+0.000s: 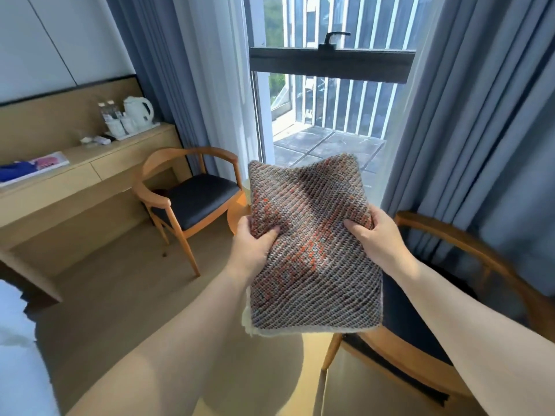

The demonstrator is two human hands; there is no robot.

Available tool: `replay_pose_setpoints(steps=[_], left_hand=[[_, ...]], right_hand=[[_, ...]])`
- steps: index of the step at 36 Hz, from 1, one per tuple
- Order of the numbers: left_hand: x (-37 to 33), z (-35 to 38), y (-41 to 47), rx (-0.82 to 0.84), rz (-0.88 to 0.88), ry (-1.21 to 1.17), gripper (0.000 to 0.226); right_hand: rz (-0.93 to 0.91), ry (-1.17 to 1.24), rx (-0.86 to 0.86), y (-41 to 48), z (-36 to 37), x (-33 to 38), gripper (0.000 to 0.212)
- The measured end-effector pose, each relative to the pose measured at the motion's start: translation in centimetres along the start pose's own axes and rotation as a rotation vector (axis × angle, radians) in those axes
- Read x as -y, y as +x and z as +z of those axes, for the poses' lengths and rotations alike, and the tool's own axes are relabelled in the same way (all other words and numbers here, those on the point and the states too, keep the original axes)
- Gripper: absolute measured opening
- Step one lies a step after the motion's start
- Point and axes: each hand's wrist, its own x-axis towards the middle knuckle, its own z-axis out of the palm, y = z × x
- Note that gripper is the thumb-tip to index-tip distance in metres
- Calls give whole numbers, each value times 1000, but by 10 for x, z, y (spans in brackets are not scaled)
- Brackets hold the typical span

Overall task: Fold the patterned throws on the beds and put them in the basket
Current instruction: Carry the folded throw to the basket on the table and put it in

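Observation:
A folded patterned throw, woven in grey with orange patches and a cream edge, is held up in front of me at mid-frame. My left hand grips its left side, thumb on the front. My right hand grips its right side the same way. The throw hangs above the floor between two chairs. No basket is in view. A white bed corner shows at the lower left.
A wooden chair with a dark seat stands ahead on the left, another chair close on the right. A wooden desk with a kettle runs along the left wall. Window and grey curtains lie ahead.

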Motion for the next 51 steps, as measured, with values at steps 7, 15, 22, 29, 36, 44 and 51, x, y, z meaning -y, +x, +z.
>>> replay_pose_setpoints(steps=[7, 15, 22, 29, 36, 44, 51], left_hand=[[2, 4, 78, -24, 1, 42, 37], [5, 11, 164, -32, 1, 69, 32], [19, 15, 260, 28, 12, 31, 41], [27, 7, 367, 64, -9, -13, 40], [22, 1, 458, 144, -21, -12, 39], [29, 18, 532, 143, -50, -43, 37], [38, 61, 589, 75, -84, -11, 40]], right_hand=[[-16, 3, 56, 89, 16, -5, 28], [-20, -39, 30, 175, 34, -14, 29], [17, -48, -34, 255, 59, -22, 30], [43, -76, -86, 342, 97, -13, 29], [82, -71, -141, 414, 122, -12, 33], [84, -100, -151, 497, 127, -28, 32], [59, -103, -78, 574, 112, -49, 28]])
